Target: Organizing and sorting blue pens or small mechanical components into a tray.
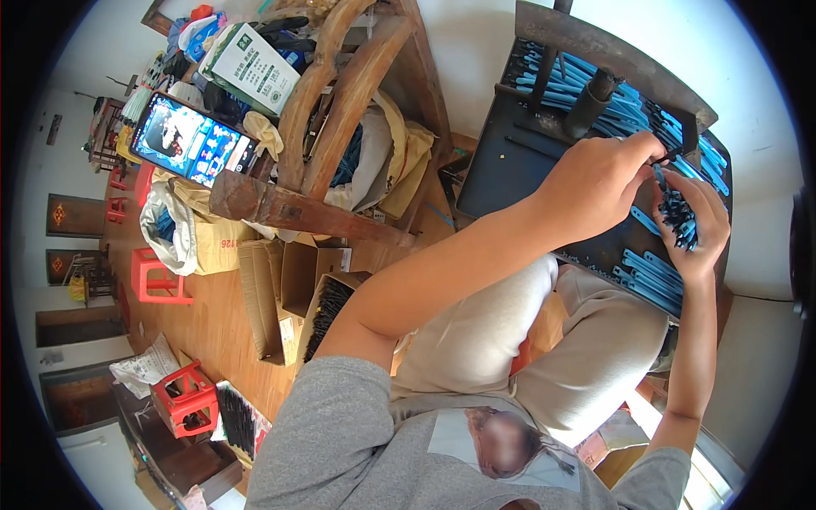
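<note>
My left hand (599, 183) reaches across from the left, fingers pinched close to the right hand. What lies between its fingertips, if anything, is too small to make out. My right hand (707, 212) curls round a bundle of thin blue strips with black ends (677, 219), which point toward me. Both hands are over a dark tray (501, 166). On its near right part lies a stack of flat blue strips with holed ends (650, 276). Behind the hands, many more blue strips (578, 81) are heaped around an upright metal cylinder (591, 106), part of a metal stand.
A heavy wooden frame (314, 204) stands left of the tray, with a lit phone (191, 140) against it. Cardboard boxes (268, 297), one holding black pieces, sit on the floor. Stuffed sacks (212, 234) and red stools (187, 399) are further left. A white wall (765, 153) borders the right.
</note>
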`<state>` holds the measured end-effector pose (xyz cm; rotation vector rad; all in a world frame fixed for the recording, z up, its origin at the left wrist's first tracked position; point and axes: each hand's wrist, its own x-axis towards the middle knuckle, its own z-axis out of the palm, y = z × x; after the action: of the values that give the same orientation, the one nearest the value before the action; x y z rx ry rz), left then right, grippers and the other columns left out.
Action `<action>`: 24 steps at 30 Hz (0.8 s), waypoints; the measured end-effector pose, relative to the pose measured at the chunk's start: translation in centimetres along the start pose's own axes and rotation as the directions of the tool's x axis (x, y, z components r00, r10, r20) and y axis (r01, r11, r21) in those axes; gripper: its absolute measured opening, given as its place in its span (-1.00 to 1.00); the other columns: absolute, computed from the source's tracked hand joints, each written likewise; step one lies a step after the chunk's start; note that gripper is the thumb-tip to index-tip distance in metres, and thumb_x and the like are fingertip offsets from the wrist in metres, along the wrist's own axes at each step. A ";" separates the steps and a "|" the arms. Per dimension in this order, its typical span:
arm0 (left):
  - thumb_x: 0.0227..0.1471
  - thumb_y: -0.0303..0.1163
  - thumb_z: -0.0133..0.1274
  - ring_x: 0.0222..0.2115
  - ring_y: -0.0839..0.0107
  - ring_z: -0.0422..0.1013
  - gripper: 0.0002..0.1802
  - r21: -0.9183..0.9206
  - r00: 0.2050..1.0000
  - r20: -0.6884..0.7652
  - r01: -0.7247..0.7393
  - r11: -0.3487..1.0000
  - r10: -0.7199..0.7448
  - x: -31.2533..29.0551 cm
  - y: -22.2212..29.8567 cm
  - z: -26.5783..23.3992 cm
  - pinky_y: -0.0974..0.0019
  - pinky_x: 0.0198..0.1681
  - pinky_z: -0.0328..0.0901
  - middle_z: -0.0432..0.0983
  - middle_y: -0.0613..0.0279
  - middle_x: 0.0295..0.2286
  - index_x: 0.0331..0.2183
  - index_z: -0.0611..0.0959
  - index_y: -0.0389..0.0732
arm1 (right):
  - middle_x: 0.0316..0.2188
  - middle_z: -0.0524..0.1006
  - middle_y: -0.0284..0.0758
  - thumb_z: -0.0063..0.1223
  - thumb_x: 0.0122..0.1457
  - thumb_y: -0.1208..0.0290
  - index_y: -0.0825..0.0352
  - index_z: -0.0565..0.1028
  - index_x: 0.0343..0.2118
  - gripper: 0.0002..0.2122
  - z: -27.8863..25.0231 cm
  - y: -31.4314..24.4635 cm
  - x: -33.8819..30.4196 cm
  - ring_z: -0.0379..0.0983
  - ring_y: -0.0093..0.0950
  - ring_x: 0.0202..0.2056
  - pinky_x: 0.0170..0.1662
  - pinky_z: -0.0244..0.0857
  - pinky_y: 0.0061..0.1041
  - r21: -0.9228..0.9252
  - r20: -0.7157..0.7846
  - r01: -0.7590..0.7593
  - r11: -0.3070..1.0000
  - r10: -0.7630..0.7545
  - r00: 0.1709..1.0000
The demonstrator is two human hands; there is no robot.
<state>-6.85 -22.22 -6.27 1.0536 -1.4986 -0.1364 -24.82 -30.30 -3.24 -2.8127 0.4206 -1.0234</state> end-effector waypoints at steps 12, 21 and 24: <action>-0.02 -0.68 0.04 -0.39 0.30 0.58 -0.80 -0.054 1.000 -0.004 0.025 0.998 -0.026 0.4 0.3 0.0 0.38 -0.43 0.42 0.59 0.05 -0.40 -0.27 0.50 -0.30 | -0.34 0.58 -0.21 0.25 -0.26 0.57 0.39 0.55 -0.25 -0.63 -0.5 -0.5 0.5 0.51 -0.27 -0.35 -0.21 0.36 -0.42 -0.026 -0.015 -0.002 1.000 0.002 1.000; 0.02 -0.66 0.02 -0.37 0.31 0.59 -0.83 -0.106 0.985 0.028 0.170 0.980 -0.168 0.3 0.5 0.2 0.44 -0.41 0.40 0.60 0.04 -0.44 -0.27 0.49 -0.32 | -0.42 0.57 -0.26 0.29 -0.37 0.42 0.26 0.59 -0.24 -0.54 0.3 0.1 0.4 0.49 -0.31 -0.40 -0.27 0.36 -0.47 -0.031 -0.093 0.031 0.999 -0.033 0.995; 0.02 -0.66 0.02 -0.37 0.33 0.58 -0.83 -0.091 0.976 0.050 0.218 0.972 -0.214 0.5 1.1 0.0 0.45 -0.40 0.41 0.61 0.05 -0.43 -0.27 0.49 -0.33 | -0.42 0.58 -0.26 0.30 -0.34 0.43 0.27 0.59 -0.25 -0.57 0.2 -0.1 0.4 0.50 -0.31 -0.39 -0.28 0.36 -0.48 -0.027 -0.090 -0.016 1.000 0.013 0.996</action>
<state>-7.32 -21.92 -5.25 1.1399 -1.3952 -0.3810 -24.35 -30.35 -3.15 -2.7910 0.4677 -1.1535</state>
